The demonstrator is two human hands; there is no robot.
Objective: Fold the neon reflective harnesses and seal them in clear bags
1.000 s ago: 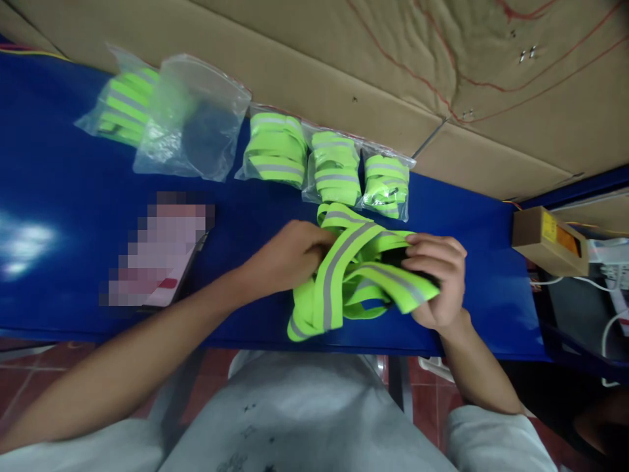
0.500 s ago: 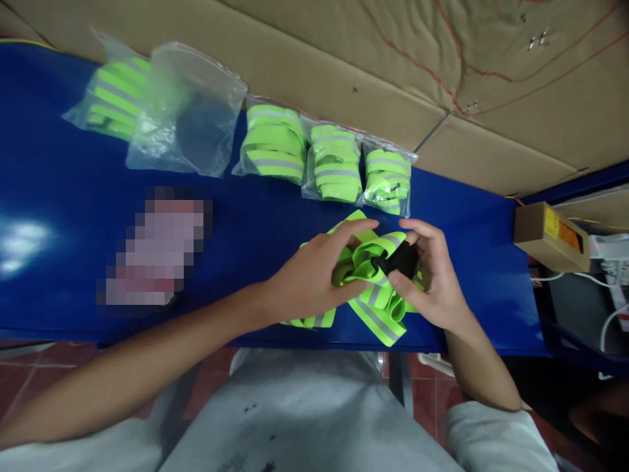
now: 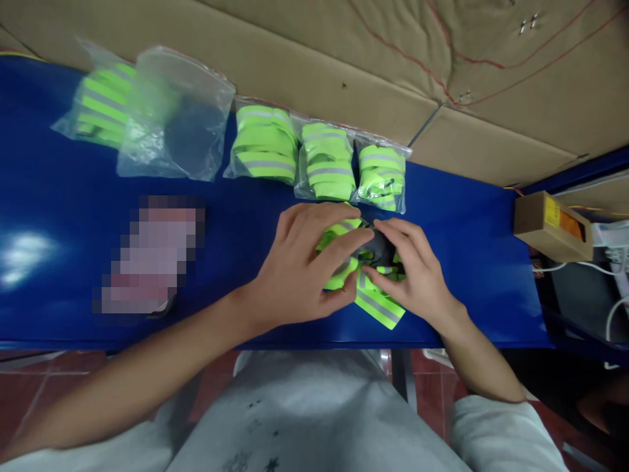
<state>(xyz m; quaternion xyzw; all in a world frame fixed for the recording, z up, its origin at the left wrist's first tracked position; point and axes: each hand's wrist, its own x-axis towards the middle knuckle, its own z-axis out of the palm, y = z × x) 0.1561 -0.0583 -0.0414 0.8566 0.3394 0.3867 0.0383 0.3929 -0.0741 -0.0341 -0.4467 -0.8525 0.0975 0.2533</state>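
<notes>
In the head view, a neon-green reflective strap (image 3: 381,307) with a grey stripe is bunched on the blue tabletop (image 3: 481,269) in front of me. My left hand (image 3: 299,269) curls around the bundle's left side, thumb and fingers bent over the green loops. At the right side, my right hand (image 3: 415,272) closes its fingers and thumb on the strap beside a black piece (image 3: 377,249). Both hands cover much of the bundle, and the black piece's exact kind cannot be made out. One flat strap end sticks out towards me below the hands.
Clear bags of green straps stand along the back: a left bag (image 3: 101,108), a middle bag (image 3: 268,147) and a right bag (image 3: 383,176) among them. A clear bag (image 3: 196,141) overlaps the left one. A pixelated flat object (image 3: 152,255) lies left; a cardboard box (image 3: 533,226) sits right.
Both hands have shifted slightly away from me. My left hand has turned over the bundle, back upward, covering more of it. The black piece has moved left and away from me.
</notes>
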